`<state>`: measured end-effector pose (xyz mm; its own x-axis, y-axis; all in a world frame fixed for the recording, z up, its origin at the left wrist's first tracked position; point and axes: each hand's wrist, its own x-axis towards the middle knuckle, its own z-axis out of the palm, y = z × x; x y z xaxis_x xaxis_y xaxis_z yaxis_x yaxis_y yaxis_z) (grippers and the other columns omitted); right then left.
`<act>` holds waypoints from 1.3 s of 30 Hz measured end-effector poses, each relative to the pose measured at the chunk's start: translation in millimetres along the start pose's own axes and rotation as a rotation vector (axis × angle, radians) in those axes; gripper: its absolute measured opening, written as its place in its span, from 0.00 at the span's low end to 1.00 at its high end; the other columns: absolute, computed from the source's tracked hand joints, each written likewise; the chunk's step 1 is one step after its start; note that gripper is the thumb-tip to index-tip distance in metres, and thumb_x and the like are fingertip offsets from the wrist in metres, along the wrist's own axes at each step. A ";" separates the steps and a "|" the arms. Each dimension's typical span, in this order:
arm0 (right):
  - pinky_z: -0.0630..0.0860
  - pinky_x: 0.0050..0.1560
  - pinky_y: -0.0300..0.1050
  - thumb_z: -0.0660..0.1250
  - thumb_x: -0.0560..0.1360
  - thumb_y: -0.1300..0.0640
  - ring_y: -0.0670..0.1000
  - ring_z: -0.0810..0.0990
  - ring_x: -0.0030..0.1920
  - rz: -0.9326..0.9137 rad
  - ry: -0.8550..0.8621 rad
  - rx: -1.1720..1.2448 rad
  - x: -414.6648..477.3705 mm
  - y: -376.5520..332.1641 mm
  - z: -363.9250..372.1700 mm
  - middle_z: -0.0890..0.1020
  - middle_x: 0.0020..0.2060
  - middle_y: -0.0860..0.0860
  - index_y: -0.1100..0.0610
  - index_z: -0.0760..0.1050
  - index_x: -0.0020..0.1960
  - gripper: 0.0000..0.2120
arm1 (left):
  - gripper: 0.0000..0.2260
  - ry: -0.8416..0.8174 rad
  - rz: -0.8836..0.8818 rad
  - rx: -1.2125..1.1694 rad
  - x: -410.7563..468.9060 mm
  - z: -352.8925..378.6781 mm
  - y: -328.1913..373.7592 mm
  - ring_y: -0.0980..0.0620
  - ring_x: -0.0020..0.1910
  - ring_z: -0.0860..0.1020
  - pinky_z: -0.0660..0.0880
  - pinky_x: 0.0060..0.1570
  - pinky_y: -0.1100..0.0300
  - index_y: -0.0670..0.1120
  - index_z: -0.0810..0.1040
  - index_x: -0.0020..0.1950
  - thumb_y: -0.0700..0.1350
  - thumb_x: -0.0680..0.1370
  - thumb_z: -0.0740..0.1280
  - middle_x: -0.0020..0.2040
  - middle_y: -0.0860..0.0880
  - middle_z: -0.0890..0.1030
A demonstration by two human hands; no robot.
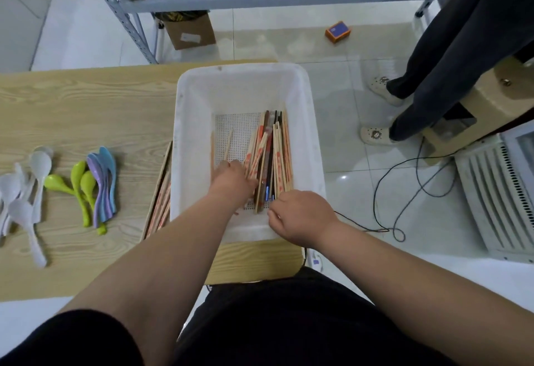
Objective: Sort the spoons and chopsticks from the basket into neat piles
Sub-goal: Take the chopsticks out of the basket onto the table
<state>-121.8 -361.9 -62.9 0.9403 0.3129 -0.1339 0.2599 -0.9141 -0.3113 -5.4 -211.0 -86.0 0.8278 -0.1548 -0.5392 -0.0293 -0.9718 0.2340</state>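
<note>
Both hands are in the white basket [185,134], which sits on the right end of the table [86,99]. The chopsticks [271,157] lie in a loose bundle along the basket's right side, running near to far, mostly pale wood with red print and a few dark ones mixed in. One or two loose sticks lie to the left of the bundle.

My right hand [300,218] is at the near right corner, fingers curled, pinching the near ends of the bundle. My left hand [234,180] is against the bundle's left edge. Its fingers are hidden behind the back of the hand, so I cannot tell if it grips or just pushes.

No spoons show in the basket. They are out on the table, far left: white spoons [29,189], green spoons [81,183], purple and blue spoons [104,180]. A second lot, the table chopsticks [160,198], lies just beside the basket's left wall.

Handling, as a judgement: the sticks are light, stiff and smooth, so they will roll and fan out if taken loosely. Best to gather them parallel, square the near ends with the right hand, then clamp around the middle so none slide out. Mixed lengths may snag on the perforated floor of the basket.
</note>
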 end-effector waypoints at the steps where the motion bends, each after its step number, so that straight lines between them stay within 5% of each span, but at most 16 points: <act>1: 0.63 0.34 0.46 0.54 0.81 0.48 0.52 0.74 0.36 -0.012 0.011 0.000 0.7 -0.1 -0.9 0.78 0.36 0.50 0.55 0.78 0.41 0.19 | 0.29 -0.009 -0.026 0.030 5.2 0.5 4.0 0.39 0.66 0.69 0.68 0.67 0.46 0.39 0.64 0.71 0.56 0.79 0.66 0.67 0.38 0.69; 4: 0.61 0.34 0.45 0.56 0.81 0.48 0.53 0.72 0.34 -0.029 0.039 0.004 1.4 0.1 -0.2 0.77 0.34 0.50 0.55 0.78 0.38 0.19 | 0.28 -0.034 -0.125 -0.061 15.9 -0.4 14.0 0.40 0.60 0.75 0.75 0.56 0.48 0.39 0.64 0.69 0.53 0.78 0.70 0.63 0.39 0.73; 8: 0.59 0.32 0.44 0.53 0.79 0.47 0.54 0.74 0.31 -0.017 0.088 -0.001 0.5 -0.6 -0.4 0.76 0.31 0.50 0.55 0.77 0.35 0.21 | 0.14 -0.056 -0.155 -0.123 20.1 2.8 19.9 0.45 0.45 0.76 0.71 0.39 0.55 0.41 0.70 0.57 0.47 0.79 0.68 0.50 0.42 0.77; 15: 0.61 0.34 0.45 0.47 0.79 0.46 0.52 0.68 0.33 0.000 0.021 0.025 0.8 -0.5 -3.0 0.76 0.33 0.50 0.55 0.76 0.38 0.24 | 0.07 -0.040 -0.122 -0.066 14.6 11.8 20.7 0.44 0.44 0.75 0.71 0.42 0.55 0.43 0.70 0.51 0.46 0.80 0.63 0.50 0.42 0.77; 20: 0.63 0.34 0.45 0.51 0.80 0.47 0.52 0.74 0.36 0.012 -0.022 0.009 0.4 0.0 -2.7 0.76 0.35 0.48 0.54 0.77 0.40 0.21 | 0.12 -0.018 -0.113 -0.205 6.0 10.2 9.9 0.40 0.50 0.77 0.71 0.45 0.54 0.38 0.70 0.61 0.46 0.83 0.60 0.55 0.38 0.79; 28: 0.75 0.44 0.51 0.52 0.83 0.46 0.54 0.77 0.45 0.088 -0.171 0.031 3.1 -8.9 -15.5 0.78 0.44 0.51 0.55 0.78 0.50 0.20 | 0.04 -0.016 -0.032 -0.744 -30.6 -28.4 -14.1 0.46 0.38 0.79 0.81 0.45 0.46 0.46 0.73 0.53 0.43 0.79 0.61 0.43 0.43 0.81; 34: 0.77 0.47 0.52 0.54 0.83 0.41 0.51 0.75 0.48 0.143 -0.223 0.149 18.5 -43.7 -11.2 0.76 0.47 0.49 0.53 0.77 0.52 0.19 | 0.05 0.153 0.075 -0.982 -65.1 -78.0 -61.3 0.50 0.33 0.77 0.76 0.36 0.53 0.50 0.74 0.49 0.40 0.78 0.62 0.37 0.47 0.78; 39: 0.76 0.50 0.51 0.53 0.83 0.39 0.51 0.76 0.53 0.123 -0.257 0.185 47.7 -87.7 -7.3 0.77 0.52 0.48 0.51 0.76 0.57 0.20 | 0.03 0.327 -0.030 -0.811 -70.7 -92.2 -146.4 0.46 0.35 0.79 0.79 0.43 0.49 0.50 0.73 0.47 0.45 0.74 0.62 0.34 0.48 0.80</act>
<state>-98.1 -268.7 -35.1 0.8699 0.2797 -0.4063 0.0816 -0.8940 -0.4406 -7.9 -41.3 -7.6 0.9448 0.0484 -0.3241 0.2994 -0.5295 0.7937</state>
